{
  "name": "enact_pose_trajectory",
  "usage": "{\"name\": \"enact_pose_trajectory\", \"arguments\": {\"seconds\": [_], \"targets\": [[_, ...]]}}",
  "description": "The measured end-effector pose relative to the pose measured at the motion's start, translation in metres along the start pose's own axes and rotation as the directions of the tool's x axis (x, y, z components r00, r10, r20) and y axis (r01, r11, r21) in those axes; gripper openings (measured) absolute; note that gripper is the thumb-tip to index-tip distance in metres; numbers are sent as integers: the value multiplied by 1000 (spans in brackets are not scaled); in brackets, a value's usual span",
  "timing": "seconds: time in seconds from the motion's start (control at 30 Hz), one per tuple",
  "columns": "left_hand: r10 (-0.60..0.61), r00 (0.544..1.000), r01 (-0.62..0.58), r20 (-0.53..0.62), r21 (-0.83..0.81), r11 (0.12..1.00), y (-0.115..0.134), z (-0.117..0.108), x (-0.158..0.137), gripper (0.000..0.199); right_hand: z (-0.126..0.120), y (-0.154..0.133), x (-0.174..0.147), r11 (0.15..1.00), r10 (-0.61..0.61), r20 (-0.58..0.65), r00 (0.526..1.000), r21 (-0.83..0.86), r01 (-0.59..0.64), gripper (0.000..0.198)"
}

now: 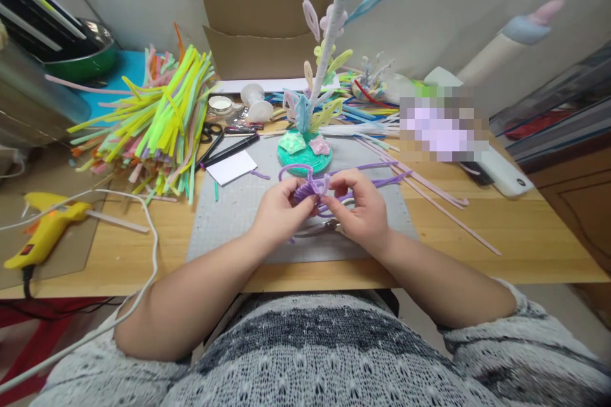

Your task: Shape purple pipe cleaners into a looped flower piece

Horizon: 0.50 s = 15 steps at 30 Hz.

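Note:
Between my two hands is a small piece of purple pipe cleaners (308,190), coiled tightly side by side with a loose loop rising at its upper left. My left hand (284,206) pinches the coiled part between thumb and fingers. At the piece's right side, my right hand (359,205) pinches a lighter purple end. More purple pipe cleaners (382,183) lie behind the right hand on the grey cutting mat (229,222). Partly hidden under my hands, a metal tool (329,225) rests on the mat; its kind is unclear.
Behind my hands stands a wrapped pole with pipe-cleaner flowers on a green base (305,162). A bundle of pipe cleaners (162,121), black scissors (210,132) and a yellow glue gun (48,226) lie left. Pink pipe cleaners (449,210) lie right. A white cord (153,248) crosses my left arm.

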<state>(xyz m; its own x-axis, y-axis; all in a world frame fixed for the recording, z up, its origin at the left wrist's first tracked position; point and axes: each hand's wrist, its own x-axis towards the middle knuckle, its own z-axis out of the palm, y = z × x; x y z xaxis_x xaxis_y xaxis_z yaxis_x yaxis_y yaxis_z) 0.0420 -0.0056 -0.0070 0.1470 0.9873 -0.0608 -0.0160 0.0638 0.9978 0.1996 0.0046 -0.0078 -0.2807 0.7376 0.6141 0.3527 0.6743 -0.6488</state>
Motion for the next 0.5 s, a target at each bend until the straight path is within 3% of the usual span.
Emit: {"name": "enact_pose_trajectory", "arguments": {"seconds": [0.2, 0.3, 0.4, 0.47, 0.5], "targets": [[133, 990, -125, -44, 141, 982, -4, -2, 0, 6, -3, -2, 1, 995, -102, 43, 994, -8, 102, 9], [84, 991, -74, -108, 95, 993, -2, -5, 1, 11, -9, -7, 1, 968, -252, 82, 964, 35, 250, 11], [26, 988, -23, -153, 24, 999, 1, -8, 4, 15, -20, -16, -4, 903, -429, 139, 893, 42, 427, 9], [22, 984, -27, -176, -21, 999, 1, -10, 6, 16, -29, -24, -12, 874, -482, 145, 864, 12, 486, 14], [26, 982, -34, -188, -39, 999, 0, -11, 8, 16, -35, -28, -17, 881, -471, 113, 875, 12, 473, 17]]}}
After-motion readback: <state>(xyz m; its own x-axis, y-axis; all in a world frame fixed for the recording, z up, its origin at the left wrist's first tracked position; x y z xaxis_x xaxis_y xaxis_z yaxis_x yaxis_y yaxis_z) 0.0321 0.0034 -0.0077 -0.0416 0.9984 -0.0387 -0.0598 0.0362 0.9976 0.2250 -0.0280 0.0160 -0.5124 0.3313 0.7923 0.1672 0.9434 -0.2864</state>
